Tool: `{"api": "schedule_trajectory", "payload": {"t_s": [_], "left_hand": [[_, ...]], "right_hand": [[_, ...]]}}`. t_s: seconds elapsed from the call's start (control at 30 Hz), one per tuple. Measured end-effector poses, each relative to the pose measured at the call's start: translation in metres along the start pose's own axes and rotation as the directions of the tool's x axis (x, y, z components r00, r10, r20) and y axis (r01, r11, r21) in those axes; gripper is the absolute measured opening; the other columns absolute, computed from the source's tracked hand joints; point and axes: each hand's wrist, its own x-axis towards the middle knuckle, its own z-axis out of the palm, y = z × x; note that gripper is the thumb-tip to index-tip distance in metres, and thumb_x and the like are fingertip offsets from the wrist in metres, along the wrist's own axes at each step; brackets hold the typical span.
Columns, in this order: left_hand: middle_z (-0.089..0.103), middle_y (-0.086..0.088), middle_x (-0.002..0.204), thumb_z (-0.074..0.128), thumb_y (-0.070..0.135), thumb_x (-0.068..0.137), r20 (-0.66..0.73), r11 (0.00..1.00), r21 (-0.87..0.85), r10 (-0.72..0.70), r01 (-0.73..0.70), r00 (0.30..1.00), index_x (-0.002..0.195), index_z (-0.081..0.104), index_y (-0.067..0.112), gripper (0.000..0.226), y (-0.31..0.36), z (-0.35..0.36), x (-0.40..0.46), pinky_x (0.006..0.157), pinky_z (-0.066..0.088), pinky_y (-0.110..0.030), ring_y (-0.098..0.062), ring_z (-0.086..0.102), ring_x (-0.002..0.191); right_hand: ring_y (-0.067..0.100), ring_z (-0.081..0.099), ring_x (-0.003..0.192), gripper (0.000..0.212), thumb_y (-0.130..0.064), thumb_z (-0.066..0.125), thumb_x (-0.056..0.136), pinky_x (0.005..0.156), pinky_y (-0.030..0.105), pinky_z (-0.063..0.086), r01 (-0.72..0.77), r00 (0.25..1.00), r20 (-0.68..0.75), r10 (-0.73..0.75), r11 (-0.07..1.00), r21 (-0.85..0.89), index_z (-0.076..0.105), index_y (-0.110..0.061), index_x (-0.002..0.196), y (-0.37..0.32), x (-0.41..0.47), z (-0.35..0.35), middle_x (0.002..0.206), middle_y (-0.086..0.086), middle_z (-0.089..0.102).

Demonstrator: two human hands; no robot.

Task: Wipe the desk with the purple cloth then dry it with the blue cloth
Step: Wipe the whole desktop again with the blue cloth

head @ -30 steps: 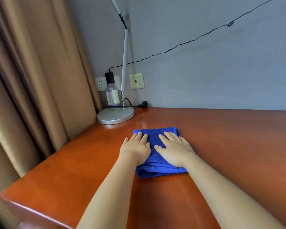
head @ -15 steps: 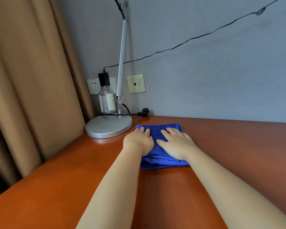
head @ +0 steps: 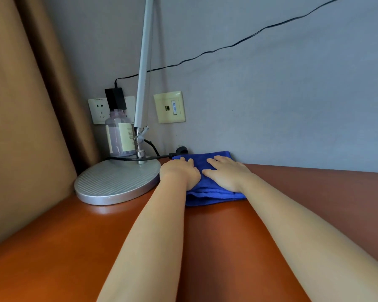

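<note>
Blue cloth (head: 207, 192) lies folded under both flat, spread hands, left (head: 180, 174) and right (head: 226, 173), at the tabletop's (head: 52, 247) twelve o'clock edge: drying, probably; next stroke must skirt the lamp base (head: 116, 182).

The grey wall (head: 271, 105) blocks the far edge of the orange-brown wooden table (head: 314, 192). On the left stand the round silver lamp base (head: 116, 182), its black cable (head: 140, 158) and a clear plastic bottle (head: 118, 136). The right side and the near surface are open.
</note>
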Motion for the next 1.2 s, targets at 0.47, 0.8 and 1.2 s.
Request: {"api": "schedule_trajectory", "payload": {"t_s": [0.47,0.8,1.2], "left_hand": [[0.018,-0.01,0.157,0.027,0.032,0.102,0.031,0.981,-0.191,0.031,-0.025,0.999,0.149,0.025,0.011,0.051,-0.002,-0.004,-0.093,0.116,0.022,-0.043,-0.028,0.019,0.144],[-0.003,-0.013,0.16,0.01,0.031,0.104,0.108,0.992,-0.109,0.08,-0.068,0.991,0.153,0.004,0.008,0.054,-0.005,0.008,-0.146,0.12,0.012,-0.041,-0.027,-0.001,0.148],[0.002,-0.01,0.161,0.013,0.031,0.103,0.094,0.995,-0.095,0.052,-0.043,0.994,0.153,0.005,0.012,0.054,-0.003,-0.001,-0.099,0.12,0.009,-0.039,-0.025,0.005,0.148]], "right_hand": [[0.015,-0.002,0.149,0.064,-0.056,0.019,0.099,0.12,0.038,0.002,-0.018,0.999,0.029,0.018,1.0,-0.024,0.008,-0.026,0.155,-0.023,-0.089,0.004,0.162,-0.002,0.001],[0.013,-0.005,0.148,0.064,-0.056,0.018,0.099,0.119,0.036,0.0,-0.004,1.0,0.028,0.005,1.0,-0.015,0.006,-0.027,0.155,-0.037,-0.158,0.008,0.162,-0.003,-0.001],[0.013,-0.004,0.148,0.063,-0.056,0.019,0.099,0.119,0.038,0.001,0.013,0.999,0.034,-0.012,0.999,-0.032,0.007,-0.027,0.154,-0.023,-0.101,0.006,0.162,-0.003,0.0]]}}
